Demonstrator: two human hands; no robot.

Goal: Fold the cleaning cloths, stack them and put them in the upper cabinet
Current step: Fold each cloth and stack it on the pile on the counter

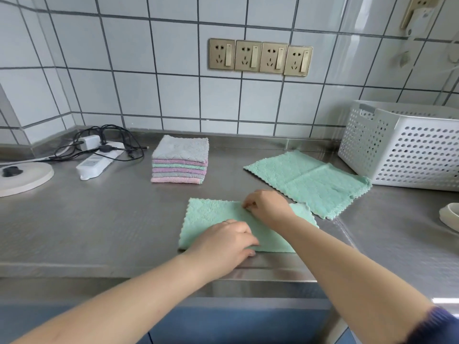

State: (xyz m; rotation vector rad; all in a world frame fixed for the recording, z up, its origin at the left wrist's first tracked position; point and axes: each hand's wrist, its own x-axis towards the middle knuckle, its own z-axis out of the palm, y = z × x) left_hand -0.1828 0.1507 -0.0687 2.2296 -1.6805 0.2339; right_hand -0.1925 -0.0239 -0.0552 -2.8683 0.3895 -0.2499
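Folding a green cloth (211, 219) at the near edge of the steel surface (99, 219).

Left hand (223, 242) resting on the cloth's near right part, fingers (248, 240) curled down and pinching its front edge. Right hand (265, 207) on the cloth's far edge, fingertips (247, 204) bunched together and pinching a bit of fabric there. Further back, a neat stack of folded cloths (179, 161) in grey, pink and green, well apart from the hands. To the right, a second green cloth (310, 180) lying spread flat, its far right corner just beside a white perforated basket (402, 150). At the left, a white power strip (96, 162) with tangled black cables (104, 135), near a round white base (27, 177). On the tiled wall, four gold sockets (260, 57) in a row.
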